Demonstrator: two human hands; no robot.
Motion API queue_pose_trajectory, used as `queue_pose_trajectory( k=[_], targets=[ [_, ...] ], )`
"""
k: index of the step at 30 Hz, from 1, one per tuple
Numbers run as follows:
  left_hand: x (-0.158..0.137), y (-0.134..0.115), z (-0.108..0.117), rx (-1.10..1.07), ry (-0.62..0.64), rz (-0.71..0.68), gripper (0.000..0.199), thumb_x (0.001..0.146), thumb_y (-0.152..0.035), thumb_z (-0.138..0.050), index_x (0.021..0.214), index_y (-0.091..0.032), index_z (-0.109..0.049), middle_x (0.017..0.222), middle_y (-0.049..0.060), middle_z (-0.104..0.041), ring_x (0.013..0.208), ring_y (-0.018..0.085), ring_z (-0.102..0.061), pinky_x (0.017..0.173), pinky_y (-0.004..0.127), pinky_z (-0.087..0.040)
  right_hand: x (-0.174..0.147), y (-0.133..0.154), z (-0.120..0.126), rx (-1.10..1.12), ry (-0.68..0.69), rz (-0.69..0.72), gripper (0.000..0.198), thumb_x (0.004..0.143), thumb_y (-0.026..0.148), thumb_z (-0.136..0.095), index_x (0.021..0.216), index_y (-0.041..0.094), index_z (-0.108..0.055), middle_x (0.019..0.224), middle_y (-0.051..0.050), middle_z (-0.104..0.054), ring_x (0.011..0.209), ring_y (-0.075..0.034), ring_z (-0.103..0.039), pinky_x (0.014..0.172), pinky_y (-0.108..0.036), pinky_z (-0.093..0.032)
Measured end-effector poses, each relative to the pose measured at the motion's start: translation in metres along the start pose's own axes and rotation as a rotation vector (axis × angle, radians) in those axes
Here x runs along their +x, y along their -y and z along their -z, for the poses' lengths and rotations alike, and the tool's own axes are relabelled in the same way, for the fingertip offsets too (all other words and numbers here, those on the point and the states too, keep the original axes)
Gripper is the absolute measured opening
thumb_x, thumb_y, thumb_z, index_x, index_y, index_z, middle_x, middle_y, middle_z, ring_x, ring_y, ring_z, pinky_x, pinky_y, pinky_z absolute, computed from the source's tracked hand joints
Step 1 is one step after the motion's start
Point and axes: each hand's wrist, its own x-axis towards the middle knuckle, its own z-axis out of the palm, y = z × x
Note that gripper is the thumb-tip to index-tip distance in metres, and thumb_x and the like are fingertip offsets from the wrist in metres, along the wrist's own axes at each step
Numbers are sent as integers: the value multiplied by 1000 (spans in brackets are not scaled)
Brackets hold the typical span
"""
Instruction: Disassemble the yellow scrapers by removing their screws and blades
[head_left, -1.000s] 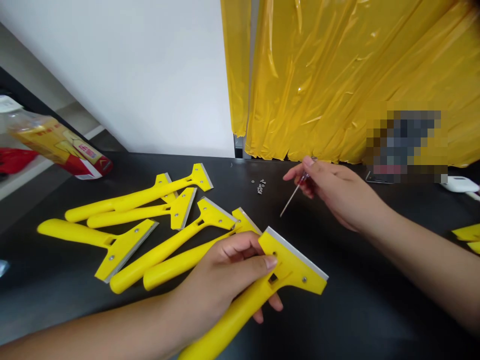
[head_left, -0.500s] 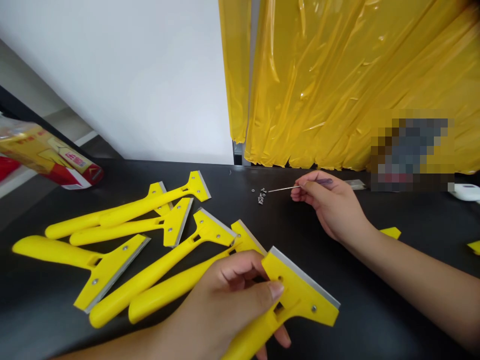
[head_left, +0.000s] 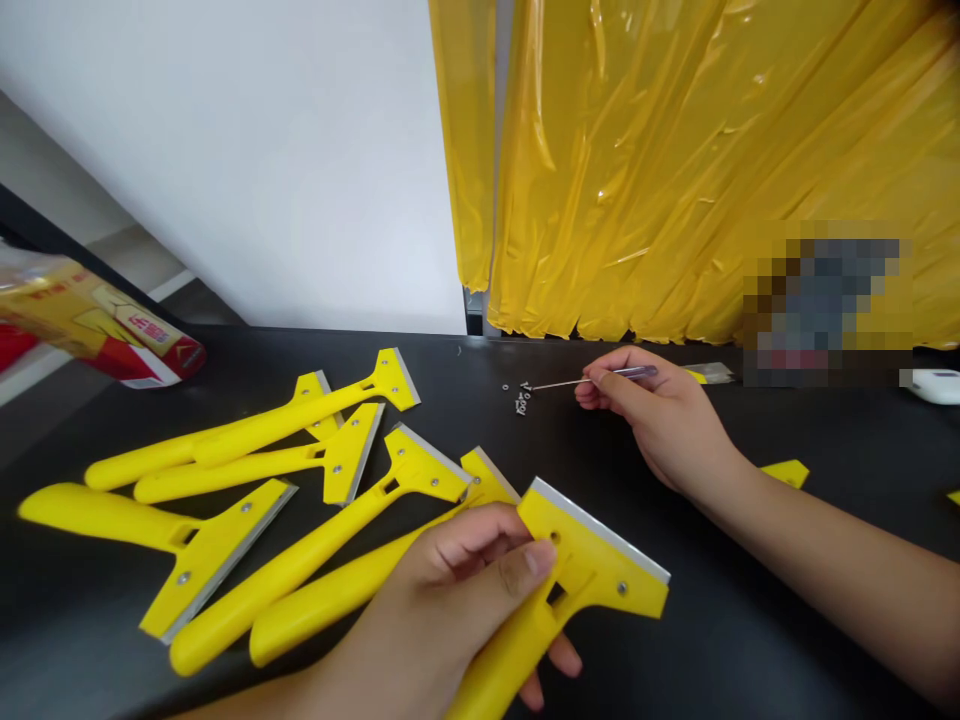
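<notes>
My left hand (head_left: 465,600) is closed around a yellow scraper (head_left: 592,560) with a metal blade along its head. One hole of that head is bare near my thumb, and a screw sits in the other. Between the fingers of my right hand (head_left: 660,410) is a thin screwdriver (head_left: 559,384) with a purplish handle. Its tip is at a small pile of screws (head_left: 522,400) on the black table (head_left: 420,660); whether it touches one I cannot tell. Several more yellow scrapers (head_left: 300,520) lie to the left, some overlapping, with screws in their heads.
A bottle with a red and gold label (head_left: 105,320) lies at the far left. Yellow plastic sheeting (head_left: 637,180) and a white panel (head_left: 262,170) stand behind the table. At the right are a small white object (head_left: 937,386) and a yellow piece (head_left: 786,472) behind my forearm.
The scraper in my left hand has shifted slightly up and left. The screwdriver tip has moved slightly left and down toward the screws; the view has shifted a little.
</notes>
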Motion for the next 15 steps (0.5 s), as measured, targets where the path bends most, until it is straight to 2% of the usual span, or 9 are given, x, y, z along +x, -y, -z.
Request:
queue_pose_trajectory(
  k=[6,10,15],
  targets=[
    [-2,0,-4,37,-94,-18,38,96,-56,-77,95,-19,-68,72,3,-74,62,14,-70,55,19,-55,1,11,3,-22,8,71,23,90,45,-85,92,24,-75,85,-2,-75,78,-18,-72,76,-33,-61],
    [-2,0,-3,32,-82,-22,39,99,-57,-72,95,-18,-68,70,3,-72,61,15,-69,53,19,-56,-12,40,2,-57,-6,181,19,98,43,-79,90,26,-77,85,-2,-73,77,-17,-70,75,-32,-59],
    [-4,-5,-4,-7,-36,-25,38,105,-54,-65,96,-17,-69,72,4,-74,60,14,-68,54,20,-56,-48,81,-2,-172,-15,326,18,101,37,-76,86,27,-79,85,-3,-74,76,-18,-71,75,-34,-54]
  ],
)
